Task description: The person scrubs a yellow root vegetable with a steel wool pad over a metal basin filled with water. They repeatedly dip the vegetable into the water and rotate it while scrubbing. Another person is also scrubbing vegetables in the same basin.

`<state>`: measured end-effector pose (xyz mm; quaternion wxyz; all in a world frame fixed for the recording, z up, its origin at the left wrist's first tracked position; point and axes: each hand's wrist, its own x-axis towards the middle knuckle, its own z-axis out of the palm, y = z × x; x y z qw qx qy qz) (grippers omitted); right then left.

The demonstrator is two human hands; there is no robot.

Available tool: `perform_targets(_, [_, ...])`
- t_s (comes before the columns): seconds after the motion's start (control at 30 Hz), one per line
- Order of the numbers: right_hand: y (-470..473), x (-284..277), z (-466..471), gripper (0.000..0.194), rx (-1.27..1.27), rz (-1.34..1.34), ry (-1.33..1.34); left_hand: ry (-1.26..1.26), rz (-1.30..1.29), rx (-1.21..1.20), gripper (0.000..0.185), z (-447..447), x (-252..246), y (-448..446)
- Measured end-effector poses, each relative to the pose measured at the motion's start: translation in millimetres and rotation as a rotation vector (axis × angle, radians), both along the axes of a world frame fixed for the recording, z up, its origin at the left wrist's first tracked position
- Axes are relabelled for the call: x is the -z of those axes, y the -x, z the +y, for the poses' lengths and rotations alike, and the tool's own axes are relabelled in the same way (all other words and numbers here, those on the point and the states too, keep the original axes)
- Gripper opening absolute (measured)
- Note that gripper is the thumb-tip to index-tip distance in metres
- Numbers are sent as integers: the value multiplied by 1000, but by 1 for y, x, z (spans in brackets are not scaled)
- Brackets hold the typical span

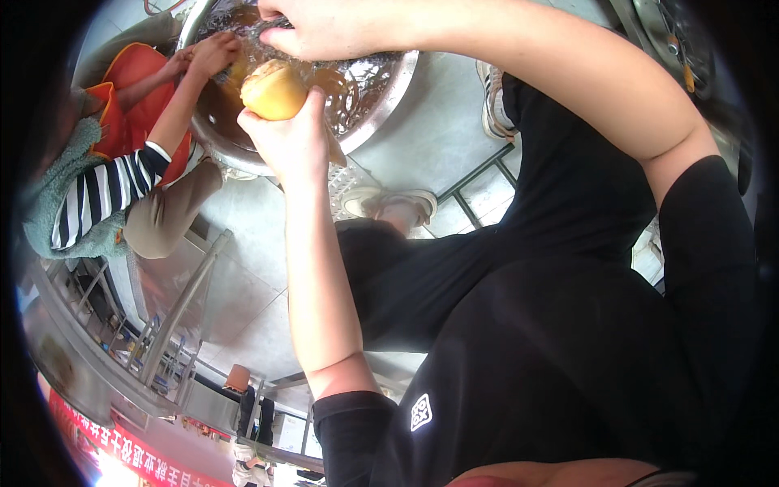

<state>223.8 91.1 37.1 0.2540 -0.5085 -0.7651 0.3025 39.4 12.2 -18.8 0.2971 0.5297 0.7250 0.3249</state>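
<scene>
My left hand [292, 137] grips a rounded yellow piece of produce [279, 97], its upper end rough and brownish; I cannot tell its exact kind. It is held up over a wide round metal basin [380, 122] of brownish, rippling water. My right hand [304, 33] reaches across the basin from the right, fingers curled, partly cut off by the top edge. Splashing water [246, 39] shows beside it. Whether those fingers hold anything is unclear.
Left of the basin sits a co-worker in an orange apron [137, 70], whose hands [213, 55] are at the basin's rim. A metal-framed table [188, 298] stands lower left. Dark drain channels [478, 179] cross the tiled floor near my feet.
</scene>
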Motion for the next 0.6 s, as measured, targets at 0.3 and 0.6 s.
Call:
perform_targets(0.3, [22, 21, -1, 35, -133, 69, -41, -104, -324, 77, 86, 2, -6, 0])
perform_targets(0.6, [-24, -13, 16, 37, -269, 341, 120, 59, -812, 84, 63, -1, -28, 5])
